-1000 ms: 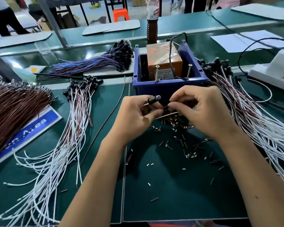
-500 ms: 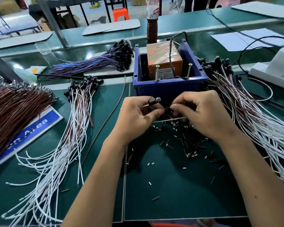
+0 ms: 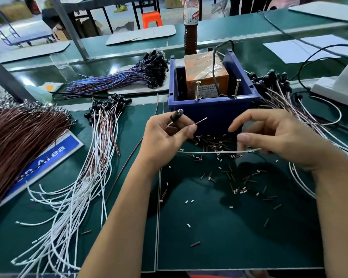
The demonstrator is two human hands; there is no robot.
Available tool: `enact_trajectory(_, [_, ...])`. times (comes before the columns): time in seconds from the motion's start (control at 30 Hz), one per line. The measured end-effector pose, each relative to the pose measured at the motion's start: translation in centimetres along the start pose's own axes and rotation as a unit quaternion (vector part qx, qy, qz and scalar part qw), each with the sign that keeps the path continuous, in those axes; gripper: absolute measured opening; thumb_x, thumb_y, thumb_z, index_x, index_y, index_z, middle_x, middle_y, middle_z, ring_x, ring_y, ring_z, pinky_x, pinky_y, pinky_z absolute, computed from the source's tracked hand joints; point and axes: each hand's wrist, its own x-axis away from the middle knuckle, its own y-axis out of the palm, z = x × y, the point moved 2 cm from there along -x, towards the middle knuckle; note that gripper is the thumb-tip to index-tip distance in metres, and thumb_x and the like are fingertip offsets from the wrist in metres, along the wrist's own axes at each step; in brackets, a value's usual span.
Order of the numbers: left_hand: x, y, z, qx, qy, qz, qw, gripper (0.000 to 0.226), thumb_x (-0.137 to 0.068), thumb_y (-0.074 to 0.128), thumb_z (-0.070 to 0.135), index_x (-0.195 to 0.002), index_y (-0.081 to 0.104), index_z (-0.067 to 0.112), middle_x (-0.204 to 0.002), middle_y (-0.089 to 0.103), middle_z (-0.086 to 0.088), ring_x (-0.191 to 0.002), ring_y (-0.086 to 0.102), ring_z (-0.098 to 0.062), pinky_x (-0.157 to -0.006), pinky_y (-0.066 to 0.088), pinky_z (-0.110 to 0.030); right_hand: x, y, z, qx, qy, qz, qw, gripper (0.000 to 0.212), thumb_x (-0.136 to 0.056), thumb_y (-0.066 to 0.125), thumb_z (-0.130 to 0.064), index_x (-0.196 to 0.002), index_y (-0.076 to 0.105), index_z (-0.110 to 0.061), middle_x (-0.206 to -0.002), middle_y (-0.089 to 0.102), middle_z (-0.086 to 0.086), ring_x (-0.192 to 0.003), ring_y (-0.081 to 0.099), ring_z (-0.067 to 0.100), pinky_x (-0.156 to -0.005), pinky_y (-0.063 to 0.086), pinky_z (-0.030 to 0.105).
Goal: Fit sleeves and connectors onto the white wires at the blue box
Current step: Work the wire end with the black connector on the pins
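Note:
The blue box (image 3: pixel 213 114) stands on the green mat just beyond my hands. My left hand (image 3: pixel 165 137) is shut on a black connector (image 3: pixel 177 114), which pokes up above its fingers. A thin brown lead with a bare tip (image 3: pixel 201 121) juts from its fingertips. A white wire (image 3: pixel 213 152) runs level from under my left hand to my right hand (image 3: pixel 279 139). The right hand's lower fingers hold the wire's right end, while its index finger and thumb are spread. Small brown and white sleeves (image 3: pixel 219 144) lie scattered under and in front of both hands.
An orange block (image 3: pixel 206 77) and two upright screws (image 3: pixel 197 91) sit in the box. White wires with black connectors lie in piles at left (image 3: pixel 78 187) and right (image 3: pixel 293 111). A brown wire bundle (image 3: pixel 18 141), blue wires (image 3: pixel 119 79), a bottle (image 3: pixel 190 27) and a white device (image 3: pixel 340 87) ring the mat.
My hands were pinched together in front of the box; now they have drawn apart, the right hand sliding right along the white wire, and the brown lead's tip shows.

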Motion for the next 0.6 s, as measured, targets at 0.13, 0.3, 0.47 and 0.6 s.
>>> enact_trajectory(0.13, [-0.1,-0.2,0.1,0.031,0.012,0.006,0.999,0.011,-0.089,0.075,0.000,-0.082,0.073,0.008,-0.066,0.069,0.000,-0.060,0.060,-0.006,-0.063,0.045,-0.016,0.6,-1.1,0.2,-0.075,-0.026,-0.032,0.996,0.024,-0.089,0.079,-0.038,-0.100,0.080,-0.017,-0.078,0.074,0.015,-0.059,0.051,0.022,-0.052,0.042,0.018])
enact_trajectory(0.3, [0.0,-0.6,0.7,0.114,0.015,0.028,0.993,0.004,-0.089,0.070,0.003,-0.085,0.071,0.002,-0.066,0.065,-0.006,-0.049,0.052,0.002,-0.054,0.039,-0.007,1.5,-1.5,-0.4,-0.141,-0.067,-0.082,0.984,0.032,-0.083,0.086,-0.042,-0.101,0.079,-0.016,-0.078,0.073,0.017,-0.057,0.054,0.022,-0.050,0.042,0.027])
enact_trajectory(0.47, [-0.1,-0.9,0.5,0.169,-0.002,0.053,0.984,0.006,-0.088,0.070,0.010,-0.083,0.073,0.012,-0.064,0.064,-0.003,-0.043,0.036,-0.003,-0.046,0.028,-0.017,0.3,-0.2,-0.6,-0.088,-0.029,-0.057,0.994,0.018,-0.088,0.080,-0.029,-0.102,0.080,-0.017,-0.088,0.075,0.015,-0.063,0.060,0.015,-0.052,0.047,0.020])
enact_trajectory(0.6, [-0.1,-0.8,0.4,0.153,-0.003,0.059,0.986,0.004,-0.087,0.073,0.014,-0.083,0.073,0.013,-0.064,0.064,-0.004,-0.044,0.039,-0.004,-0.047,0.030,-0.017,-1.3,3.7,-0.5,0.117,0.033,-0.124,0.985,0.020,-0.078,0.090,-0.043,-0.085,0.080,-0.027,-0.074,0.072,-0.002,-0.062,0.060,0.004,-0.058,0.046,0.018])
